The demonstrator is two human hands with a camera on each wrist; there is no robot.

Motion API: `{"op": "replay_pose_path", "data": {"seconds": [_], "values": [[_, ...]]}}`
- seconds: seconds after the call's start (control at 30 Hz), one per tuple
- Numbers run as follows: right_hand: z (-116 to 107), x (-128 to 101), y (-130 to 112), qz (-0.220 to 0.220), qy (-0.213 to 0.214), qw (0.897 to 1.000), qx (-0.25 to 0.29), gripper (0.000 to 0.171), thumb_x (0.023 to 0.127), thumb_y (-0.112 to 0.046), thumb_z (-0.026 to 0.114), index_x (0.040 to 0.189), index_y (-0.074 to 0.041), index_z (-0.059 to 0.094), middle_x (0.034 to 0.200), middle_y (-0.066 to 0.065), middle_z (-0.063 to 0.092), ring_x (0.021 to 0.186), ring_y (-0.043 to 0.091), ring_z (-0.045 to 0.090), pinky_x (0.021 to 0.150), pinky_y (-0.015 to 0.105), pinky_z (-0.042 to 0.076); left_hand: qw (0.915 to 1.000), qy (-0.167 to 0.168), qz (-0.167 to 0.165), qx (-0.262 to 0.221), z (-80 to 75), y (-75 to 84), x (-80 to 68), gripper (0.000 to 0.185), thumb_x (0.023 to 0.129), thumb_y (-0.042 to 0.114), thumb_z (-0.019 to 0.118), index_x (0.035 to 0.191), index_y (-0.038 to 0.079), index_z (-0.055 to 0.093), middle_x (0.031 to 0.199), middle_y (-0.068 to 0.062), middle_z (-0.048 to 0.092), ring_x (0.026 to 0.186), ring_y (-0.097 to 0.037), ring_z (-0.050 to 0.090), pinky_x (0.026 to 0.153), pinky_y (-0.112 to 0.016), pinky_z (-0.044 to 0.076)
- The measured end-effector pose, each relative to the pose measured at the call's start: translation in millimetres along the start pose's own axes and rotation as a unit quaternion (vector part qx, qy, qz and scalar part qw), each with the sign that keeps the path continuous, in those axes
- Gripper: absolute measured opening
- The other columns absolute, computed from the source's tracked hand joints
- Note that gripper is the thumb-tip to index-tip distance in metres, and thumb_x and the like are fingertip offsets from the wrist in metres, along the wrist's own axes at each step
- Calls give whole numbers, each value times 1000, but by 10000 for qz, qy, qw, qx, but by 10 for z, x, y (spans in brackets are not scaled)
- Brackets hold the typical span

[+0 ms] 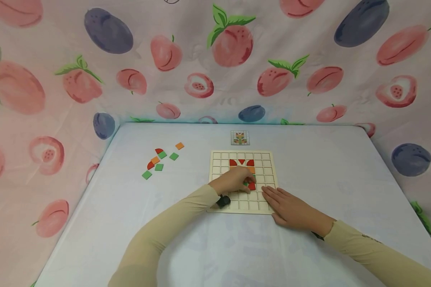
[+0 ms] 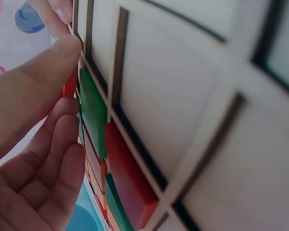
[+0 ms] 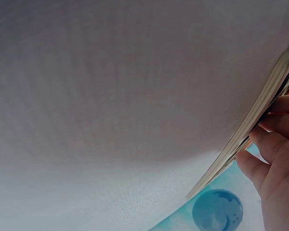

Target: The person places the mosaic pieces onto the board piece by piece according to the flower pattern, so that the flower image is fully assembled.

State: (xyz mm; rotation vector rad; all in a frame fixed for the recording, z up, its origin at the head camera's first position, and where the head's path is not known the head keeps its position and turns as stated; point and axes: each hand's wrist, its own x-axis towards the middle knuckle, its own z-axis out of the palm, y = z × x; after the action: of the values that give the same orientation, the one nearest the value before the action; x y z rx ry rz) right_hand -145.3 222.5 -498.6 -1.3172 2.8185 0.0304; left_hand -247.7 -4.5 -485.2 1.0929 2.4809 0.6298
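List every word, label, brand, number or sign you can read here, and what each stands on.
No text can be read.
Right sleeve: a small dark marking, too small to make out.
Card: a tiny gridded picture, no legible lettering.
Board: no lettering visible.

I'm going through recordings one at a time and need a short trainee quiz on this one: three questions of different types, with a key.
1. Multiple choice. Relative to the grid board, the patterned card lies:
A) on top of it
B) beyond its far edge
C) to its right
2. True or false: the right hand pinches the patterned card.
3. Fill in: the loose orange pieces lying left of the grid board number ___.

Key:
1. B
2. False; its fingers rest at the grid board's right edge.
3. Two
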Motion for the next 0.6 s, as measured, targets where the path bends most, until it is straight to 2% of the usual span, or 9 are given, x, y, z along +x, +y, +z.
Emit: {"op": "replay_pose_path", "data": {"seconds": [0.3,0.6], "values": [[-4,-1,-8,24,38,10000,-3,60,90,-25,52,141,4,37,149,18,35,137,33,35,108,46,35,9999,-107,32,-58,-4,20,0,41,75,23,78,113,11,68,104,3,66,90,-4,59,79,-11,46],[-18,-4,-16,-8,92,9999,-76,59,90,-25,53,140,4,39,148,19,37,136,32,37,107,46,37,9999,18,121,76,-16,-2,-41,33,78,24,75,108,12,69,98,3,66,86,-4,58,76,-11,46]]}}
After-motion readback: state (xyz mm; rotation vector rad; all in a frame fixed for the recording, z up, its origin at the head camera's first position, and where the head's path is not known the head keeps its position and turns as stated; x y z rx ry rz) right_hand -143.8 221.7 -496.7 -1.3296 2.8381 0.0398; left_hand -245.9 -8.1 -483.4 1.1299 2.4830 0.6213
